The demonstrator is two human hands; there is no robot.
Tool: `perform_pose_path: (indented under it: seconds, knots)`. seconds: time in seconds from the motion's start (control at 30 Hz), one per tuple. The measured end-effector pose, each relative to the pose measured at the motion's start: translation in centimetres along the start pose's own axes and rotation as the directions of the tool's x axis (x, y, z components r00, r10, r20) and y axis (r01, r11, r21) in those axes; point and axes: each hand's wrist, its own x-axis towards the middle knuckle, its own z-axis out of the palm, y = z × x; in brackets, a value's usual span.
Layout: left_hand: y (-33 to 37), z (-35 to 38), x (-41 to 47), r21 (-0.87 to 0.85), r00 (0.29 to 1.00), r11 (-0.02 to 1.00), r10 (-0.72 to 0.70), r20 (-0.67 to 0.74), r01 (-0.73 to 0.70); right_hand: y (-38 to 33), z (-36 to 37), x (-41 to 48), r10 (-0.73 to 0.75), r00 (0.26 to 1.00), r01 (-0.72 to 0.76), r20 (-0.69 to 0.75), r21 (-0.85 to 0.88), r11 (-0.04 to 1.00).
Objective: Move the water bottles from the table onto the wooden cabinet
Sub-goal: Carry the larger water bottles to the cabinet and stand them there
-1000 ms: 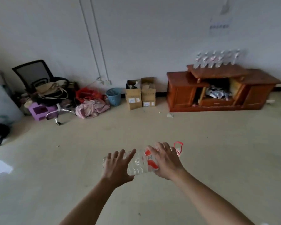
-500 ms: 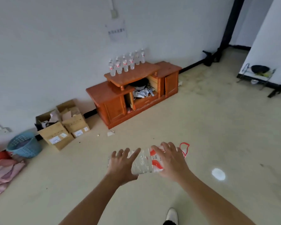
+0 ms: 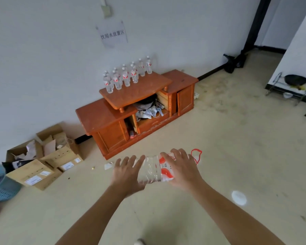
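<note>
blue basket point(image 3: 0, 184): cut by left edge | bottle point(image 3: 151, 171) ends: covered

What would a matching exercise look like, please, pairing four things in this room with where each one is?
Things:
1. large water bottle
2. small bottles
3. cardboard boxes
4. paper sign

Places:
A. on the wall above the wooden cabinet
B. sideways between the left hand and right hand
C. on the floor, left of the cabinet
D. upright on the cabinet's raised top

Pairs: 1-B, 2-D, 3-C, 4-A
</note>
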Motion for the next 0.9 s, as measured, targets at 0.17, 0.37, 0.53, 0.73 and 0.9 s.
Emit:
perform_pose_path:
  seconds: [0.17, 0.37, 0.53, 0.73, 0.9]
  knots:
    - [-4.5, 1.3, 11.8, -0.007, 0.999, 1.0, -0.006, 0.046, 0.007, 3.1, 2.1, 12.7, -0.007, 1.0, 0.007, 0.018, -0.015, 1.0]
    - [-10.5, 1.2, 29.2, -0.045, 0.998, 0.997, 0.058, 0.032, -0.056, 7.9, 1.8, 28.1, 0.045, 0.999, -0.044, 0.017, -0.048, 0.998]
    - [-12.2, -0.5, 42.6, -0.004, 0.989, 0.989, 0.145, -0.032, -0.145, 13.4, -0.3, 38.1, 0.146, 0.989, -0.147, -0.02, -0.081, 0.986]
    - [-13.0, -0.7, 58.3, 0.035, 0.975, 0.984, 0.176, -0.133, -0.172, 21.7, -0.8, 50.2, 0.171, 0.982, -0.179, -0.079, -0.112, 0.977]
    - [-13.7, -2.3, 72.6, 0.051, 0.977, 0.994, 0.105, -0.186, -0.098, 29.9, -0.9, 63.3, 0.131, 0.974, -0.143, -0.184, -0.055, 0.988]
